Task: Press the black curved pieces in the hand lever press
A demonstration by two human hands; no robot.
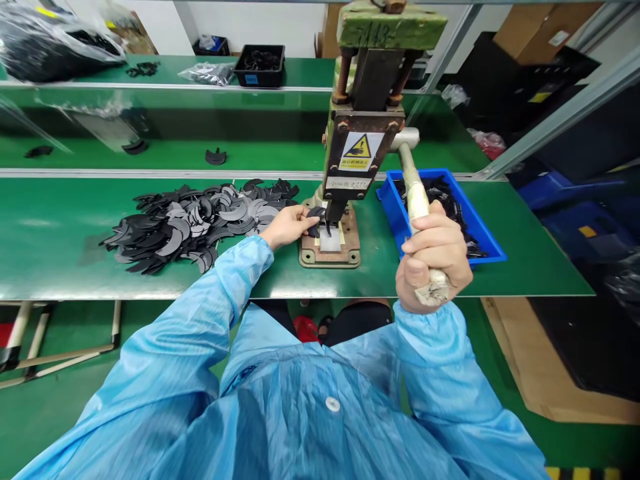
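My left hand (287,227) pinches a black curved part (315,217) at the base of a green hand press (345,147), right beside its ram. My right hand (434,260) is wrapped round the taped lever handle (416,190) of the press, on its right side. Below the ram, a small metal plate (331,239) sits on the rusty press base (308,259). To the left of my left hand, a heap of black and grey crescent-shaped parts (200,223) covers the green table (60,247).
At the right stands a blue bin (487,233) with black pieces inside. A rear shelf carries a black tray (260,80) and plastic bags (55,47). A few curved parts (215,157) lie behind the metal rail (150,173). A slanted metal post (555,113) borders the right.
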